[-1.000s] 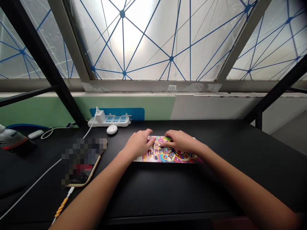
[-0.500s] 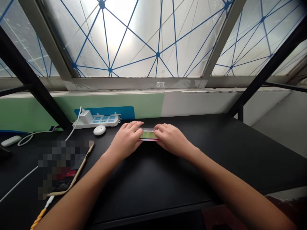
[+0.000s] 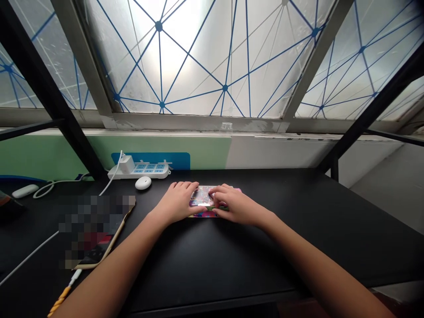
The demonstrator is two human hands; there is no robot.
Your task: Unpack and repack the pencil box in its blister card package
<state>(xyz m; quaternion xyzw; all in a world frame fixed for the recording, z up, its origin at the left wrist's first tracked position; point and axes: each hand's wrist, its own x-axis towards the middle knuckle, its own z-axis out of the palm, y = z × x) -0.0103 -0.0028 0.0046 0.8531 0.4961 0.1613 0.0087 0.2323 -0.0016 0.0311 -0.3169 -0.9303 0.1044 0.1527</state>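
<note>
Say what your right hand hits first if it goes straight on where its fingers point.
The left hand, probably its thumb, just across the printed sheet that the fingers of the right hand already rest on; depth is hard to judge from this view.

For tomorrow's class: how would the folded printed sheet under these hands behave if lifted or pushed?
The folded printed sheet is probably light and floppy, since it looks thin beneath the left hand and right hand. Its slightly shiny surface may slide easily on the black desk. The fold might spring open if released.
</note>
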